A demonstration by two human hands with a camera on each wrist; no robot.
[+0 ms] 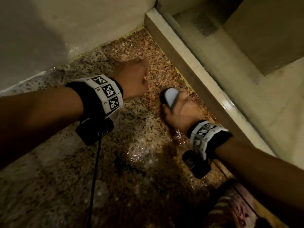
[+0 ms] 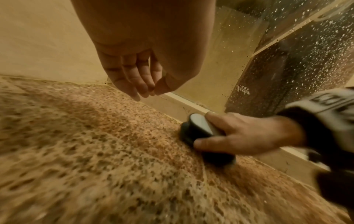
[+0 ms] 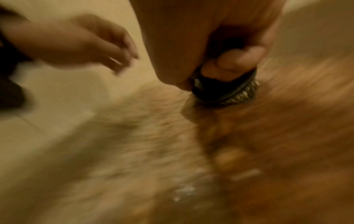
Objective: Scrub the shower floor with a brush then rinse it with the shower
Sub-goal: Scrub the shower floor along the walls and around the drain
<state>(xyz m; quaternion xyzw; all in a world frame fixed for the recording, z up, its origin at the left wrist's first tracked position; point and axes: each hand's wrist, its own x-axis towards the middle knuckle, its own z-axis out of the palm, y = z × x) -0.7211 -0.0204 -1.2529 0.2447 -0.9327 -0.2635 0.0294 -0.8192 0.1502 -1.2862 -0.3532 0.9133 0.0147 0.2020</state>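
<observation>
1. Head view: right hand [image 1: 179, 111] curled around brush [image 1: 170, 97], thumb on near side, fingers over grey handle.
2. Brush bristles down on wet speckled shower floor [image 1: 131, 145], just beside pale curb [image 1: 189, 61] under droplet-covered glass [image 2: 306, 68].
3. Left hand [image 2: 138, 72] above floor, fingers loosely curled, holding nothing, near the brush but apart.
4. Marker bands [image 1: 105, 92] on both wrists; cable [image 1: 95, 170] hanging from left one.
5. Right wrist view heavily blurred.
</observation>
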